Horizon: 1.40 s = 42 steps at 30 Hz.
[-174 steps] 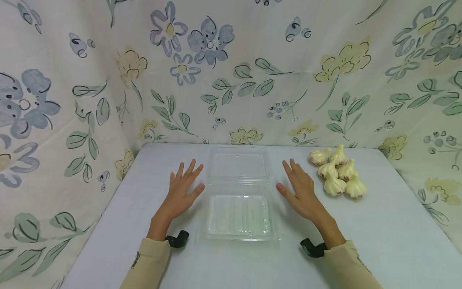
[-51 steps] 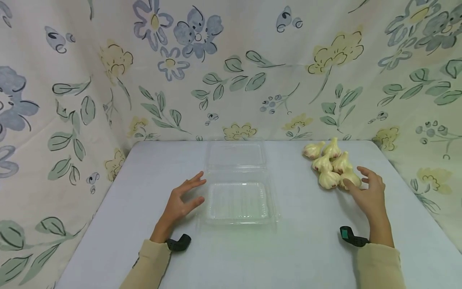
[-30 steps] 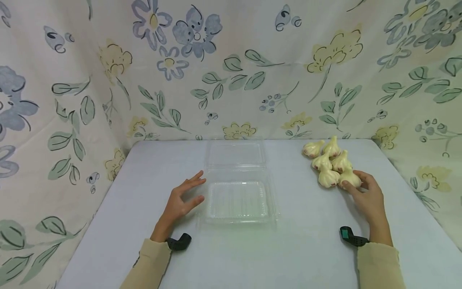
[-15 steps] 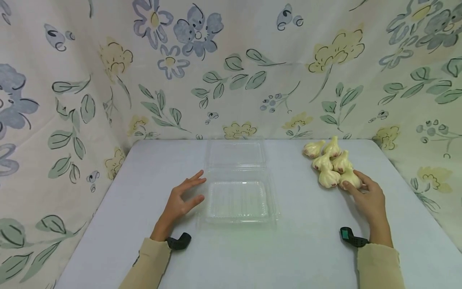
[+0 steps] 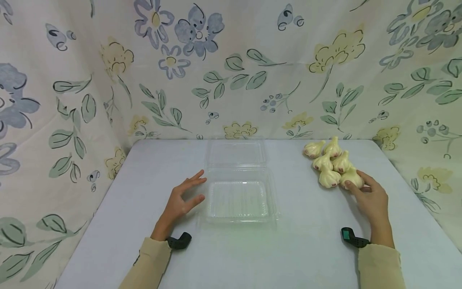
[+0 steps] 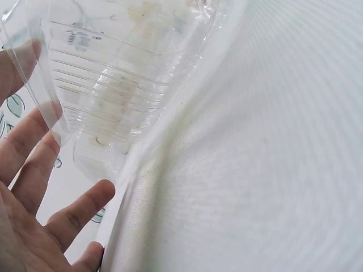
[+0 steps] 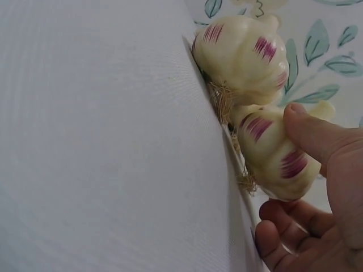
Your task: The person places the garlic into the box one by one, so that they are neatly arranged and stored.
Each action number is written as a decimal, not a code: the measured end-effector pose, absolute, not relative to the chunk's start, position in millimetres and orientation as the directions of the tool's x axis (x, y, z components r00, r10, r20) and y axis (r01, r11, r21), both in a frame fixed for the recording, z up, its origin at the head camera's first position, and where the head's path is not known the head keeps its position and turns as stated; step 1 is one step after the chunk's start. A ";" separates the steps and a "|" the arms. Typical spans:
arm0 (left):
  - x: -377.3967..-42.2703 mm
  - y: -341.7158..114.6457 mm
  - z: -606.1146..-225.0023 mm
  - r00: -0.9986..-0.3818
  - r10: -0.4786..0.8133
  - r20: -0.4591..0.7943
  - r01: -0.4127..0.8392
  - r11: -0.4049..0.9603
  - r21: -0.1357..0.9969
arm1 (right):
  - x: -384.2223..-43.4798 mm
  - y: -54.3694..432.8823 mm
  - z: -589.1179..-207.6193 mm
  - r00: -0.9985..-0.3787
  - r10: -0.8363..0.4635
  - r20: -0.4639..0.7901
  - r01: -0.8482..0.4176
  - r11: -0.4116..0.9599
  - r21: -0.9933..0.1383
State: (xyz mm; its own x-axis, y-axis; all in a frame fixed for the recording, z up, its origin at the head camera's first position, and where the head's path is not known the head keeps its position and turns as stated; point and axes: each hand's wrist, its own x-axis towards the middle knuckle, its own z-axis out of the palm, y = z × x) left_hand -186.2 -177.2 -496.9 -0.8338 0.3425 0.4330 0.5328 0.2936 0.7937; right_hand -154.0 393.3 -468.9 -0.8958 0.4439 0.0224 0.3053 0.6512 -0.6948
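My right hand (image 5: 371, 198) holds a cream garlic bulb (image 5: 353, 177), thumb on the near side and fingers round the right. In the right wrist view this bulb (image 7: 275, 150) shows purple streaks and dry roots, and tilts beside another bulb (image 7: 244, 59). Several more garlic bulbs (image 5: 329, 178) lie clustered to its left. My left hand (image 5: 180, 198) stays with spread fingers at the left side of a clear plastic clamshell container (image 5: 236, 199). Its fingertips show close to the clear rim (image 6: 42, 90) in the left wrist view; contact is hard to tell.
The container's lid (image 5: 236, 155) lies flipped back towards the rear of the white table (image 5: 306, 249). A flowered curtain (image 5: 231, 72) hangs behind the table and along its sides. Dark cameras (image 5: 179, 241) are strapped on both wrists.
From beside the container, my right hand has gone to the cluster and closed round the front right bulb, which has just shifted slightly right. My left hand turned a little, then stayed still.
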 end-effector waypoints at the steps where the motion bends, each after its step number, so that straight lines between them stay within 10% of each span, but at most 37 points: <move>1: -186.3 -177.2 -497.2 -0.833 0.343 0.434 0.534 0.293 0.793 | -153.9 393.4 -468.5 -0.893 0.450 0.016 0.312 0.645 -0.697; 42: -187.9 -178.2 -498.3 -0.836 0.344 0.427 0.530 0.308 0.790 | -151.2 360.0 -421.8 -0.966 0.242 0.095 0.077 0.617 -0.784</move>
